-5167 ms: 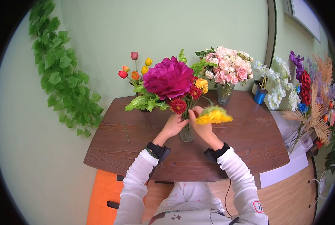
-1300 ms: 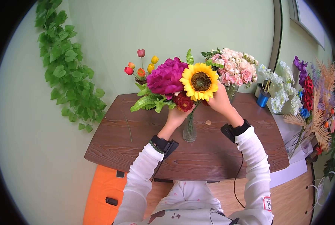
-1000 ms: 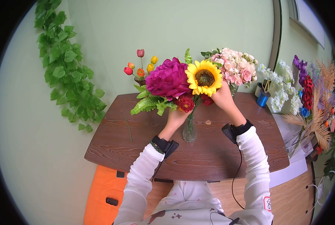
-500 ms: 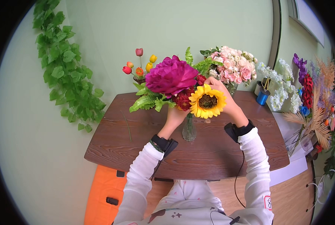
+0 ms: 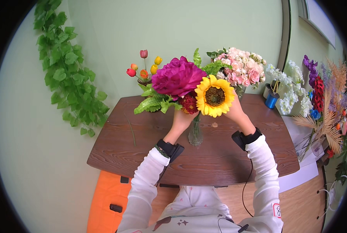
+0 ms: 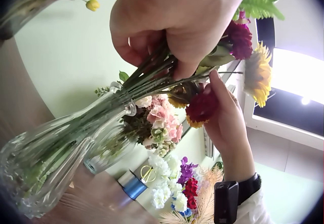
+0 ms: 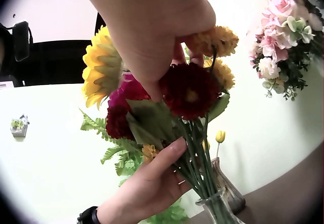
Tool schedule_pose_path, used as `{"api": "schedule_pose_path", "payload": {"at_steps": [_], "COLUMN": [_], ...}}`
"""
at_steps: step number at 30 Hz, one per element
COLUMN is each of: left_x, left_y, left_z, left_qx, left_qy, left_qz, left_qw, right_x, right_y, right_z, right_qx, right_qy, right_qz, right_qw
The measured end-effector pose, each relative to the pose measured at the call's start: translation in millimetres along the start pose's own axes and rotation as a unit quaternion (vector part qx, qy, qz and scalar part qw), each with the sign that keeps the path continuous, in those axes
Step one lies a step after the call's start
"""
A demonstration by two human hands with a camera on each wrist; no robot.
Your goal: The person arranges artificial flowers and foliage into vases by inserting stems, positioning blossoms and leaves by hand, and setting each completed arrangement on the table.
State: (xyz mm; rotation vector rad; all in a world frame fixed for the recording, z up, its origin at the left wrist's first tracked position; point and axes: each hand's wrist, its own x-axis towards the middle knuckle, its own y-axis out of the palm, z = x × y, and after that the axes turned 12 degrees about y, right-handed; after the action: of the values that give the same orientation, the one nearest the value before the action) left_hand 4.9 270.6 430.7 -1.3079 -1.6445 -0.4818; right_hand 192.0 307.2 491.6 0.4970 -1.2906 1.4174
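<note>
A ribbed glass vase (image 5: 196,138) stands upright on the table, full of green stems. Just above its mouth, my left hand (image 6: 172,16) grips the bundle of flower stems (image 6: 147,77), fingers and thumb wrapped round them. Higher up, my right hand (image 7: 152,31) holds a dark red flower (image 7: 190,92), with small yellow blooms (image 7: 223,74) at its fingertips. In the head view the sunflower (image 5: 215,96) faces up and hides most of that hand's fingers. A large purple peony (image 5: 177,77) and green fern leaves (image 5: 150,104) fill the left side of the bouquet.
Behind stand tulips (image 5: 144,73) in a vase and pink roses (image 5: 245,68) in a glass vase. A blue ribbon spool (image 5: 271,101) sits at the table's back right, beside white blossoms (image 5: 290,101). One loose green stem (image 5: 131,130) lies on the left of the table (image 5: 150,163).
The sunflower has turned to face up and shifted right and slightly down, then a little up again. My right hand has gone lower behind it. My left hand keeps its grip.
</note>
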Motion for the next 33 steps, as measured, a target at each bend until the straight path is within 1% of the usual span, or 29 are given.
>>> {"api": "schedule_pose_path", "payload": {"at_steps": [2,3,5,6,7,9,10,12,13,14,15,16,17,19,20,21,23,24,26,30,32,33], "left_x": [1,0,-2,-1,-2,-4,-4,-7,-11,-15,-17,-20,-20,-17,-16,-17,-23,-24,-27,-22,-15,-12], "left_y": [0,-1,-2,-3,-4,-4,-5,-8,-11,-16,-21,-24,-26,-29,-27,-24,-17,-14,-9,0,1,1], "left_z": [-5,-4,1,0,-1,-10,-16,-28,-27,-25,-30,-41,-43,-49,-55,-55,-51,-49,-46,-45,-53,-54], "left_qx": [-0.016,-0.016,0.047,0.077,0.077,0.033,0.032,0.135,0.135,0.179,0.220,0.278,0.279,0.227,0.159,0.160,0.145,0.145,0.204,0.239,0.265,0.265], "left_qy": [0.036,0.035,0.041,0.058,0.058,-0.010,-0.010,-0.018,-0.018,-0.134,-0.247,-0.188,-0.188,-0.117,-0.097,-0.097,0.041,0.040,0.144,0.139,0.119,0.119], "left_qz": [-0.007,-0.007,0.014,0.024,0.024,0.034,0.035,0.035,0.035,0.118,0.197,0.207,0.207,0.236,0.195,0.195,0.074,0.074,0.026,0.009,0.049,0.049], "left_qw": [0.999,0.999,0.998,0.995,0.995,0.999,0.999,0.990,0.990,0.968,0.923,0.919,0.919,0.938,0.963,0.963,0.986,0.986,0.968,0.961,0.955,0.956], "right_x": [0,1,5,5,5,4,3,3,2,2,1,1,0,-4,-4,-5,-4,-4,-5,-7,-7,-7], "right_y": [6,3,-7,-6,-4,-1,-1,-3,-5,-7,-8,-10,-10,-5,-5,-6,-8,-8,-10,-8,-9,-9], "right_z": [-9,-3,15,15,14,13,14,17,17,18,19,26,28,24,24,25,26,27,27,28,28,29], "right_qx": [-0.080,-0.079,-0.122,-0.128,-0.128,-0.103,-0.104,-0.121,-0.121,-0.131,-0.140,-0.126,-0.130,-0.138,-0.137,-0.136,-0.136,-0.133,-0.124,-0.106,-0.101,-0.096], "right_qy": [0.004,0.004,-0.023,0.001,0.001,-0.001,0.001,-0.023,-0.024,-0.029,-0.034,-0.039,-0.041,-0.054,-0.054,-0.057,-0.059,-0.055,-0.051,-0.037,-0.039,-0.042], "right_qz": [-0.002,-0.002,0.032,0.057,0.057,0.024,0.023,0.028,0.027,0.047,0.067,0.063,0.062,0.050,0.050,0.047,0.045,0.047,0.052,0.052,0.058,0.064], "right_qw": [0.997,0.997,0.992,0.990,0.990,0.994,0.994,0.992,0.992,0.990,0.987,0.989,0.989,0.988,0.988,0.988,0.988,0.988,0.990,0.992,0.992,0.992]}}
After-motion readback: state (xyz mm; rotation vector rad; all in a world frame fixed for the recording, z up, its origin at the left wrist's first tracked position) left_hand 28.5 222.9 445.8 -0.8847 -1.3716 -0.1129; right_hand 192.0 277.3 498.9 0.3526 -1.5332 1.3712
